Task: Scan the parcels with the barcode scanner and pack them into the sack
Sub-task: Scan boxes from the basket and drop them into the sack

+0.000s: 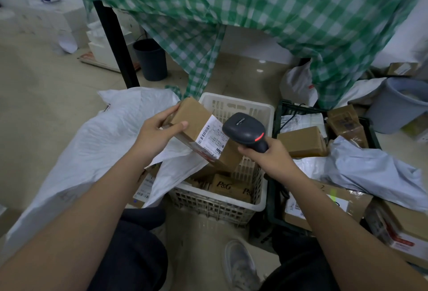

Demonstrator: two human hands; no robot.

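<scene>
— What have the hands got?

— The left hand (pixel 154 132) grips a box (pixel 203 134), thumb across its top face and fingers curled round the far end, tilted over the white basket (pixel 264 202). The right hand (pixel 269 155) is wrapped round the handle of the scanner (pixel 246 131), whose head sits just beside the box's label (pixel 212 139), almost touching it. A red light shows on the scanner.

— And the sack?

— The sack (pixel 92 147) lies to the left of the left hand, slumped on the floor, its mouth just under the box.

— What might go wrong?

— The scanner looks very close to the label and off to one side of the barcode, so I'd guess the read could miss. The box is held by one end only; it could tip out of the grip into the basket instead of the sack. And that sack mouth is floppy, so it may fold shut.

— Any writing?

— "P&G" on a carton (pixel 228 187) in the basket, below the hands. The label's barcode shows, but its print is too small to read. More parcels sit in a dark crate (pixel 276 198) to the right of the right hand.
</scene>
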